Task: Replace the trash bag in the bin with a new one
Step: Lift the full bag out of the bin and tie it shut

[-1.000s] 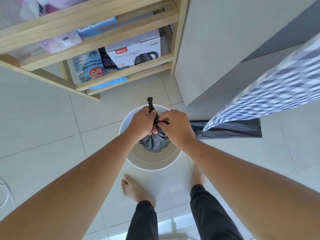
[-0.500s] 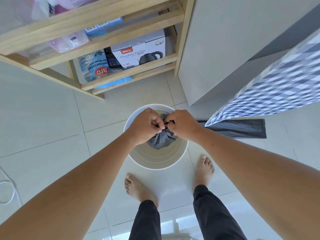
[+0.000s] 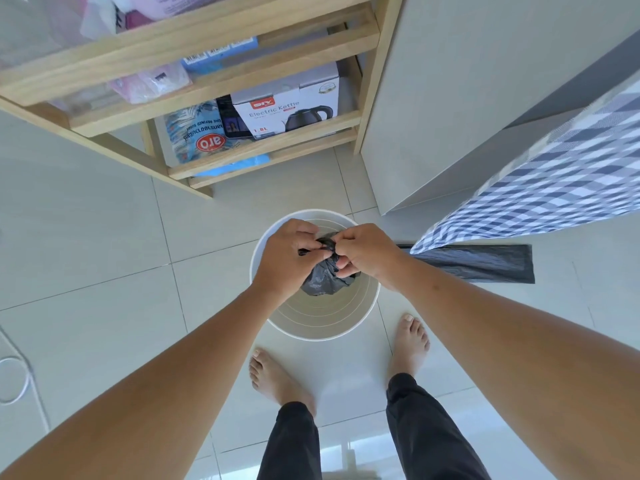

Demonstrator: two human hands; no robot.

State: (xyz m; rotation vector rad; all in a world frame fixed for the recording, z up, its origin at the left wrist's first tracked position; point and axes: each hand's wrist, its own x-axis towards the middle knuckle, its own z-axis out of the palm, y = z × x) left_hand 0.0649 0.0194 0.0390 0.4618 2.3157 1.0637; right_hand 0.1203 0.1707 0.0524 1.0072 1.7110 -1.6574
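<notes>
Above the white bin (image 3: 313, 327), my left hand (image 3: 282, 259) and right hand (image 3: 369, 254) have drawn together, fingers pinched shut on the old bag's (image 3: 322, 277) neck, probably cinching its knot.

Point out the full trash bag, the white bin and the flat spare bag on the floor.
full trash bag (image 3: 322, 280): head view, on its bulging crumpled body below the hands.
white bin (image 3: 323, 337): head view, on the near rim.
flat spare bag (image 3: 485, 263): head view, on the middle of the folded sheet.
</notes>
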